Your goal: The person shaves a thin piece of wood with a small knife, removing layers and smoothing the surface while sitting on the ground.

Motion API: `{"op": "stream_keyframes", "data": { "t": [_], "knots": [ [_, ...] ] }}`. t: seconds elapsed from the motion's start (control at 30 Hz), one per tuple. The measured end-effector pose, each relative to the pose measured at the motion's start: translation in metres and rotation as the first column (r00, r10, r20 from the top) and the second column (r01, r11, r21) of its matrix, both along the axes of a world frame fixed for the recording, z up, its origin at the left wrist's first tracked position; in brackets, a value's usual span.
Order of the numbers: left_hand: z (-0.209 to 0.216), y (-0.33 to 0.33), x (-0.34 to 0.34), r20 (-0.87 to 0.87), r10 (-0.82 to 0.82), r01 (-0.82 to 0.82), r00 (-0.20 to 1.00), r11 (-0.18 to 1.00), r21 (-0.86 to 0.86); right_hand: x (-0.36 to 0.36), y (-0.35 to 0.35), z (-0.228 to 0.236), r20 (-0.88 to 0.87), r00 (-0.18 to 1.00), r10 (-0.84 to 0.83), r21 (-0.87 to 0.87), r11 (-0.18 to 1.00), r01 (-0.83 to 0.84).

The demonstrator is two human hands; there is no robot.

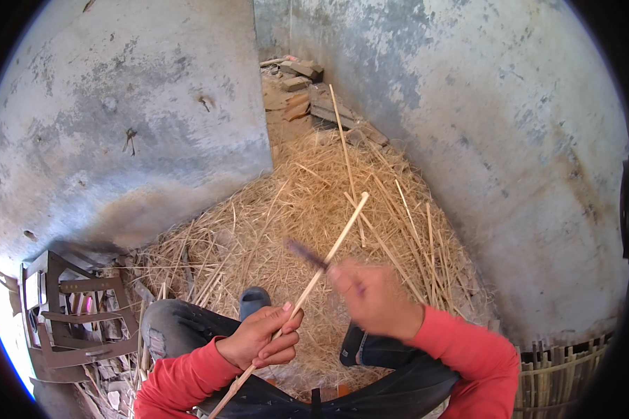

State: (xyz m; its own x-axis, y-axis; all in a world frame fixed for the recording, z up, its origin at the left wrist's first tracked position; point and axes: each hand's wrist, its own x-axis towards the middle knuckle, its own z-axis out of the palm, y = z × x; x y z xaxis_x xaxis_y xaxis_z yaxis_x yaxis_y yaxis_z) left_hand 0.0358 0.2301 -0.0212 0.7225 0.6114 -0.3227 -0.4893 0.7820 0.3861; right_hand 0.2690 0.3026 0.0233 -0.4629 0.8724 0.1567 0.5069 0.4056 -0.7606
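Observation:
My left hand (267, 336) is closed around a long pale bamboo stick (344, 232). The stick slants from my lap at the lower left up toward the middle, with a small knob at its far end. My right hand (379, 297) is closed on a dark knife (303, 253), smeared by motion. Its blade points to the left and crosses the stick above my left hand. Whether the edge touches the wood I cannot tell.
Pale shavings (293, 199) and loose strips cover the floor ahead. Bricks (299, 75) lie at the back between grey walls. A broken brown wooden frame (87, 318) stands at left, a slatted bamboo piece (562, 377) at lower right. A grey shoe (254, 300) shows beside my knee.

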Motion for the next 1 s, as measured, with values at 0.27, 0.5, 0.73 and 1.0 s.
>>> {"op": "stream_keyframes", "data": {
  "t": [0.27, 0.5, 0.73, 1.0],
  "knots": [
    [0.000, -0.008, 0.006, -0.199, -0.021, 0.054, 0.980, 0.985, 0.162, 0.026, 0.040, 0.016, -0.292, 0.907, -0.304, 0.000, 0.948, 0.318],
    [0.000, -0.007, 0.008, -0.203, -0.008, 0.050, 0.979, 0.978, 0.204, 0.026, 0.029, 0.004, -0.274, 0.932, -0.236, -0.134, 0.969, 0.205],
    [-0.015, -0.005, 0.009, -0.255, -0.086, 0.158, 0.963, 0.948, 0.277, 0.034, 0.031, 0.011, -0.358, 0.864, -0.354, -0.261, 0.927, 0.271],
    [0.000, -0.013, 0.010, -0.410, -0.143, 0.329, 0.901, 0.841, 0.430, 0.097, 0.070, 0.024, -0.568, 0.585, -0.579, -0.267, 0.802, 0.534]
  ]
}}
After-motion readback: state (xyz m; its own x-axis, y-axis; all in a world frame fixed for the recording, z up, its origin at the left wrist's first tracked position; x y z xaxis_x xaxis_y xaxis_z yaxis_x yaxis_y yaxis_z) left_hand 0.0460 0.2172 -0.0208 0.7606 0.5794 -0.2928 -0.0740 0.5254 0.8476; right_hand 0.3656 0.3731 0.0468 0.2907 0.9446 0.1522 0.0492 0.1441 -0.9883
